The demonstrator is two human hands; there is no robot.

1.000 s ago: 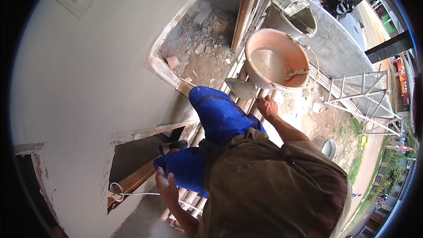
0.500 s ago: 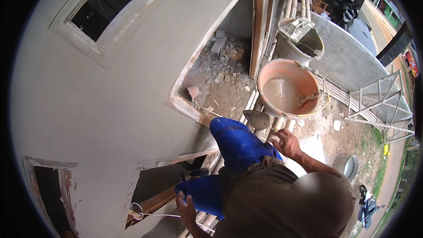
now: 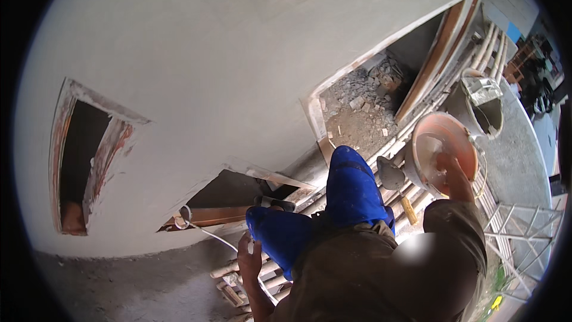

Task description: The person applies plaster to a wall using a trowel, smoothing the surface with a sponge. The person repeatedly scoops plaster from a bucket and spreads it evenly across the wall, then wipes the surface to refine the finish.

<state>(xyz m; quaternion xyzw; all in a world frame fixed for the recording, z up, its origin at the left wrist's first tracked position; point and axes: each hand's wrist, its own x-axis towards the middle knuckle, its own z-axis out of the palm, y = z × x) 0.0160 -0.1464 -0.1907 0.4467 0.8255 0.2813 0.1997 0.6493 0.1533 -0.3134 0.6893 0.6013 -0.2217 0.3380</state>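
My right hand (image 3: 445, 163) reaches down into an orange bucket (image 3: 419, 124) of cloudy, greyish water. Its fingers are hidden in the bucket, so what they do cannot be made out. Just left of the bucket lies a pointed trowel (image 3: 391, 174) with a grey, mortar-coated blade and a yellowish handle, resting on bamboo poles (image 3: 310, 207). My left hand (image 3: 249, 255) is beside my left knee, in blue trousers, its fingers apart. A pale spot shows between those fingers, too small to name.
Behind the orange bucket stands a grey bucket (image 3: 496, 116) with a clear container in its top. A grey plastered wall (image 3: 196, 83) with several openings fills the left. Rubble (image 3: 372, 86) lies beyond the doorway. A white metal frame (image 3: 524, 244) stands at right; a white cable (image 3: 217, 238) runs near my left hand.
My right hand has moved from beside the trowel handle into the orange bucket. The view has turned, so the buckets appear farther right. My left hand stays by the knee.
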